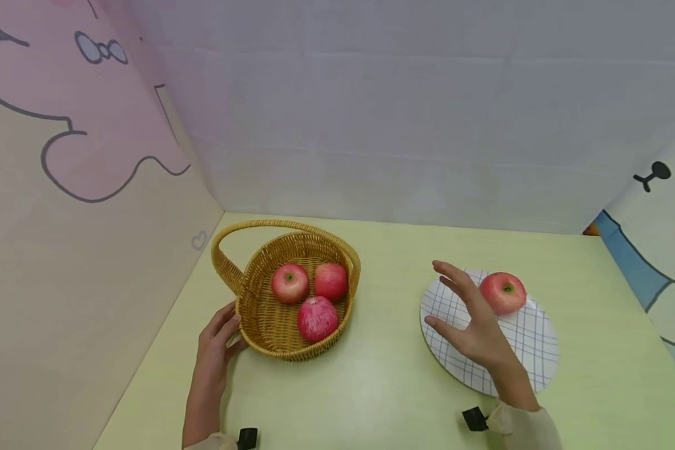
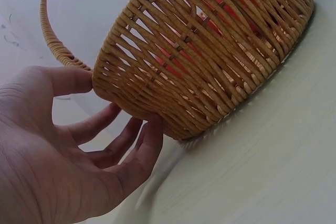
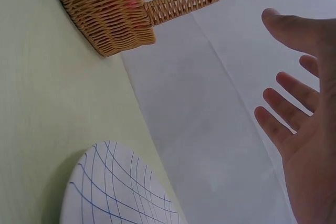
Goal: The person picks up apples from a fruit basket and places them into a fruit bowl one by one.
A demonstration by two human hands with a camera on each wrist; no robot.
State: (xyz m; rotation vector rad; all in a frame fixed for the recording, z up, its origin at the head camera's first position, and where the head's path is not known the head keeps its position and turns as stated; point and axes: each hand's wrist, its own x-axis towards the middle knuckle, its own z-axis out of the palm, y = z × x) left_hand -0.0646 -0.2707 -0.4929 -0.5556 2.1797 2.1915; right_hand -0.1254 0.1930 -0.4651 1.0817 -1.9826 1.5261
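The left grip (image 1: 218,336) holds a wicker basket (image 1: 271,320).

1. A small screened-off nook, dressed in playful prints; whether it stands in a home, lab or office cannot be told.
2. The pale yellow-green surface (image 1: 394,400) is bounded by coverings at the back, left and right.
3. The back sheet (image 1: 399,119) is plain, whitish and creased in straight lines.
4. The left wall (image 1: 45,281) bears a pink cartoon shape (image 1: 98,156), a bow (image 1: 102,50) and a heart (image 1: 199,240).
5. The right print (image 1: 649,237) shows a pink-cheeked cartoon face.
6. Basket (image 1: 267,328), apples (image 1: 289,283) and plate (image 1: 534,353) are household things.
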